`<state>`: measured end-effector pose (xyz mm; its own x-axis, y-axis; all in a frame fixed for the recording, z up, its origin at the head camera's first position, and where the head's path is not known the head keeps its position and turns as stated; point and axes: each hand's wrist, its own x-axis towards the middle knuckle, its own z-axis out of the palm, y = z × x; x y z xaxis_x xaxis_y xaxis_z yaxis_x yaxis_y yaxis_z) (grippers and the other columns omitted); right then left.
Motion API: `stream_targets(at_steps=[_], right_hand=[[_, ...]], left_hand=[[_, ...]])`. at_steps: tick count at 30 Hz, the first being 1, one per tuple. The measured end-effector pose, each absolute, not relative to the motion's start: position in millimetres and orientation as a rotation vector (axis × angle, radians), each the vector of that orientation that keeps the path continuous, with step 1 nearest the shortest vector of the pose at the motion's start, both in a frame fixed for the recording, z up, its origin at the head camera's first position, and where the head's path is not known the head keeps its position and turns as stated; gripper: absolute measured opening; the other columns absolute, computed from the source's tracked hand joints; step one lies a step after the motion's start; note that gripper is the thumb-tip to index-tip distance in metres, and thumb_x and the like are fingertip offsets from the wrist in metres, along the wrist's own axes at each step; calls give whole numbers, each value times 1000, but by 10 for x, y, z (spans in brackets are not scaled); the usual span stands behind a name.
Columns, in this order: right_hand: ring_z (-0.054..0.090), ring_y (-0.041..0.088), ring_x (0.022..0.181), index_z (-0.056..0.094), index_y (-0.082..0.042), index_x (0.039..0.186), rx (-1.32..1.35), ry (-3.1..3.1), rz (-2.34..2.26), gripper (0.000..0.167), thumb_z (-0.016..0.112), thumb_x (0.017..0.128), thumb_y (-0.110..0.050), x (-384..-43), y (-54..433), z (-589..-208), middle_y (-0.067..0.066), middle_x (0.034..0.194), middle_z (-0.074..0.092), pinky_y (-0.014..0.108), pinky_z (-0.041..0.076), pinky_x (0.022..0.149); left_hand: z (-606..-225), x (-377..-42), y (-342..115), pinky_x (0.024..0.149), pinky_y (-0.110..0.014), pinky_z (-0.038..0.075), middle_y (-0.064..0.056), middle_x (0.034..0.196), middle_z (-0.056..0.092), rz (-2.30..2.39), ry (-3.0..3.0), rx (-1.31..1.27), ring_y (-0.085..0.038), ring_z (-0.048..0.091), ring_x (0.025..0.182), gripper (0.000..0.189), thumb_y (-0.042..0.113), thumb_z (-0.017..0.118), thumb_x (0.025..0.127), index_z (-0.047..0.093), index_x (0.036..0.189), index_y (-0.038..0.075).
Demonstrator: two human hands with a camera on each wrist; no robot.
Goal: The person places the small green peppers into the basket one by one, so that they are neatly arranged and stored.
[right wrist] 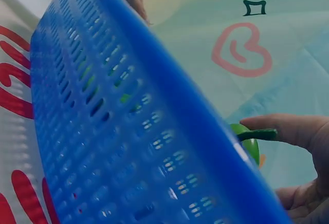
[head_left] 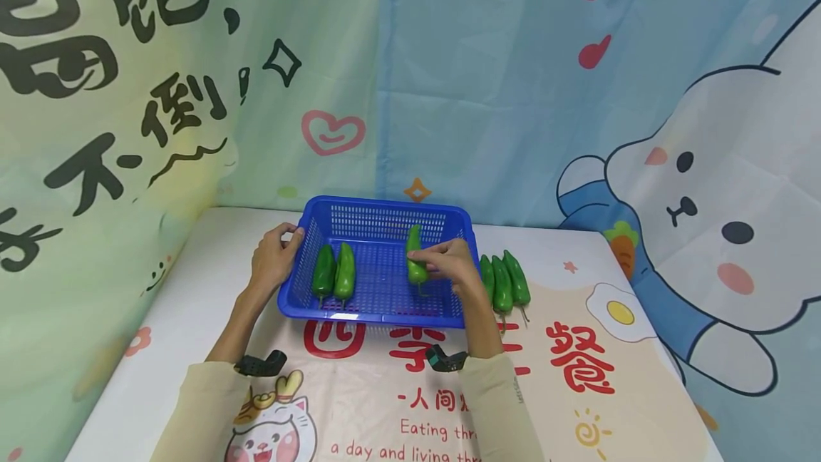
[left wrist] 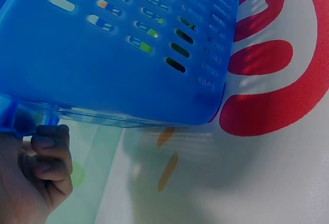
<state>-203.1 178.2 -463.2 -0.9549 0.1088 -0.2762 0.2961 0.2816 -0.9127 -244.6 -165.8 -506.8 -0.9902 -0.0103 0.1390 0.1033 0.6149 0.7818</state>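
A blue plastic basket (head_left: 378, 316) with slotted sides stands on the table. My left hand (head_left: 274, 257) holds its left rim; in the left wrist view the left hand's fingers (left wrist: 51, 162) curl at the rim. Over the basket's right part, my right hand (head_left: 449, 262) pinches a green pepper (head_left: 415, 273) between thumb and fingers, its stem pointing toward me. In the right wrist view, the basket wall hides most of this pepper (right wrist: 251, 144). Two more green peppers, a darker one (head_left: 323, 273) and a lighter one (head_left: 345, 273), lie side by side in the basket's left part.
Right of the basket, three green peppers (head_left: 502, 287) lie together on the table, partly behind my right wrist. A printed cloth (head_left: 551, 419) covers the table. Behind it hangs a patterned curtain (head_left: 474, 91). Each wrist wears a small dark device (head_left: 261, 363).
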Motion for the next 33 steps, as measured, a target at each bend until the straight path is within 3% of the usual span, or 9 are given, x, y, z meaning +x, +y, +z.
stream_targets(at_steps=[11, 20, 27, 33], right_hand=[[77, 19, 80, 79, 10, 111, 401, 2290, -1734, 39, 90, 88, -20, -2058, 1568, -4688, 24, 112, 80, 37, 67, 76], [75, 18, 78, 76, 6, 101, 397, 2332, -1642, 34, 90, 89, -22, -2085, 1426, -4700, 21, 103, 80, 45, 66, 86], [77, 17, 71, 63, -7, 80, 405, 2367, -1565, 32, 91, 88, -20, -2170, 1314, -4708, 14, 90, 77, 37, 66, 77], [80, 21, 77, 65, -7, 80, 449, 2362, -1506, 32, 92, 88, -23, -2247, 1240, -4658, 11, 91, 78, 38, 65, 84]], left_hand=[[-5084, -2431, -1671, 55, -30, 44, -26, 88, 77, -1318, -2715, -72, -17, 63, 60, 45, 34, 52, 115, 66, 132, -5], [-5092, -2458, -1670, 55, -31, 43, -25, 86, 76, -1307, -2707, -77, -17, 62, 61, 45, 34, 52, 115, 66, 132, -5], [-5107, -2478, -1664, 53, -30, 43, -22, 81, 75, -1320, -2697, -67, -13, 59, 57, 45, 35, 52, 115, 67, 131, -4], [-5098, -2474, -1666, 54, -30, 44, -25, 86, 77, -1322, -2705, -68, -17, 64, 60, 45, 36, 51, 115, 66, 131, -4]])
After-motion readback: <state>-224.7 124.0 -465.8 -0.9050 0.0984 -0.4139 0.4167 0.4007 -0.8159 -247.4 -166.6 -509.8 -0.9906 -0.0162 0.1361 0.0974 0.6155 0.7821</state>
